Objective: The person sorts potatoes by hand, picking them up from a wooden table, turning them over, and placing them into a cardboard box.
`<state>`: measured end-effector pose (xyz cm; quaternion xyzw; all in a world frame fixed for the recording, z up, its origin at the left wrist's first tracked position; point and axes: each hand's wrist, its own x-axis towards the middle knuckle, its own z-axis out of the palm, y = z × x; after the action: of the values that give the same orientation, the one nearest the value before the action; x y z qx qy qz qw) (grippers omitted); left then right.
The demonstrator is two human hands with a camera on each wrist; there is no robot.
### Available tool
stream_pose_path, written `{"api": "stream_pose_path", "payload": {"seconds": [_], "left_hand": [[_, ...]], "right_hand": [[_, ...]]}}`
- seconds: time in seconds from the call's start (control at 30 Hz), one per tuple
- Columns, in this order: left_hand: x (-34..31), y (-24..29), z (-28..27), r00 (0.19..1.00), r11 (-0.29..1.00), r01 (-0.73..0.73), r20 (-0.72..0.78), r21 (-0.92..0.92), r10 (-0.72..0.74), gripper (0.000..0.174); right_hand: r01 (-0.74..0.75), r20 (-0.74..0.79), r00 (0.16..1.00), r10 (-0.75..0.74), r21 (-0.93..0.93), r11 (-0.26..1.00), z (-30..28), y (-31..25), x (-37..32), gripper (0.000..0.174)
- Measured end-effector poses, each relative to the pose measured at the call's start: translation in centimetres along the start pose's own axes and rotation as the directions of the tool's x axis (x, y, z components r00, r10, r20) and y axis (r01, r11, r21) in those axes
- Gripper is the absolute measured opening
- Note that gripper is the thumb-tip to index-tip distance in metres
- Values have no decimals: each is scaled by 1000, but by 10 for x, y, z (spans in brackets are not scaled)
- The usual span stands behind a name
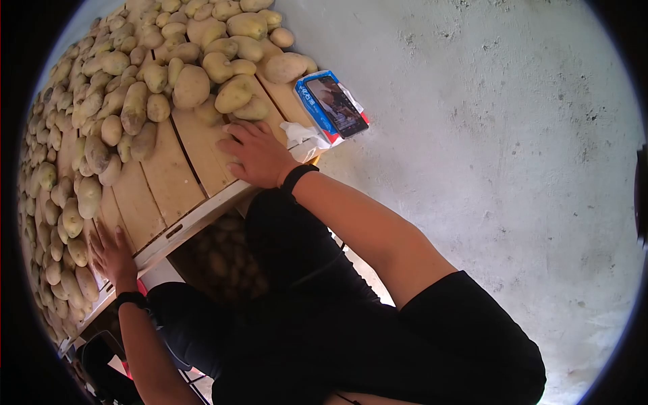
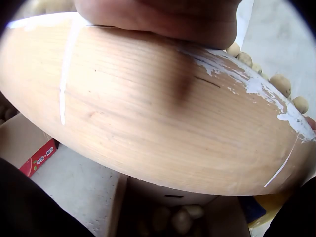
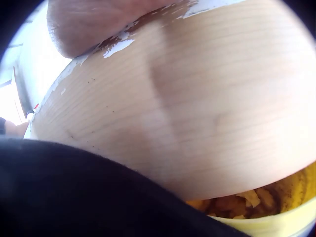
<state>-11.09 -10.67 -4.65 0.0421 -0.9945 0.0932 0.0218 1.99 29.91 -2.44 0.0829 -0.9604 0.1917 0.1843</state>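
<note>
Both bare hands lie at the near edge of a slatted wooden table [image 1: 138,199] heaped with potatoes [image 1: 115,101]. My left hand [image 1: 113,258] rests on the boards at the left, its fingers extended beside several potatoes. Farther right, my right hand [image 1: 258,154] rests on the tabletop with fingers spread, just short of a greenish potato [image 1: 235,94]. Neither hand holds anything. In the left wrist view the palm's heel [image 2: 163,22] sits over the table's wooden side [image 2: 123,108]. The right palm's heel [image 3: 94,24] likewise sits on the upper edge in the right wrist view.
A phone [image 1: 337,104] lies on a blue box [image 1: 312,101] at the table's right corner, near white crumpled plastic [image 1: 297,133]. Below the table are a carton [image 2: 121,207] with potatoes and a yellow bucket [image 3: 291,217] containing peel-like scraps. A grey wall [image 1: 486,135] stands right.
</note>
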Motion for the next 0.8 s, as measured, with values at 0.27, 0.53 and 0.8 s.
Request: {"api": "stream_pose_path", "payload": {"seconds": [0.27, 0.53, 0.8], "left_hand": [[2, -6, 9, 999, 998, -20, -40, -61, 18, 68], [3, -9, 11, 998, 994, -29, -56, -109, 23, 66], [5, -11, 14, 999, 996, -18, -43, -90, 14, 66]], "right_hand": [[2, 2, 1000, -2, -25, 1000, 1, 0, 1, 44], [-17, 8, 1000, 17, -24, 1000, 1, 0, 1, 44], [-7, -13, 1000, 7, -6, 1000, 1, 0, 1, 43]]}}
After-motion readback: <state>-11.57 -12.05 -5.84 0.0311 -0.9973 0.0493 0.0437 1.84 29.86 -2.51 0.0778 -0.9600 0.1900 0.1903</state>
